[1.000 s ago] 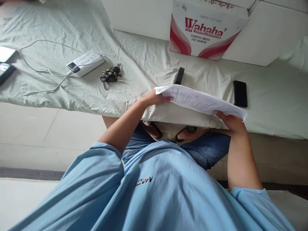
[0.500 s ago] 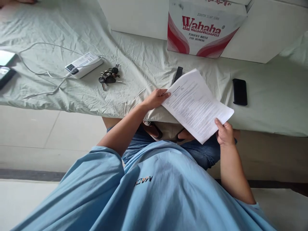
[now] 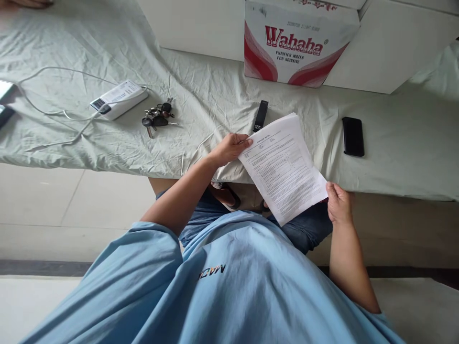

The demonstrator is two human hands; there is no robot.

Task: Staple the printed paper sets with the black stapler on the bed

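Note:
Printed sheets of paper (image 3: 283, 167), tilted, are held above my lap and the cloth's front edge. My left hand (image 3: 231, 147) pinches their upper left corner, thumb on top and fingers underneath. At the lower right corner my right hand (image 3: 338, 203) is closed on the edge, its thumb by the corner; the fingers behind are partly hidden. Just beyond the sheets' top edge lies a small black stapler-like bar (image 3: 260, 115) whose exact kind I cannot make out. A black phone (image 3: 353, 136) rests on the cloth to the right of the paper.
Pale green cloth (image 3: 211, 95) covers the table. A white power bank (image 3: 120, 99) with a cable (image 3: 57, 114) and a bunch of keys (image 3: 158, 116) lie left. A Wahaha carton (image 3: 297, 43) stands at the back. Part of another person's hand (image 3: 32, 4) shows at upper left.
The sheets have turned clockwise, their lower edge swinging left and toward me. More of the black bar shows. My right hand has shifted slightly right and down at the corner.

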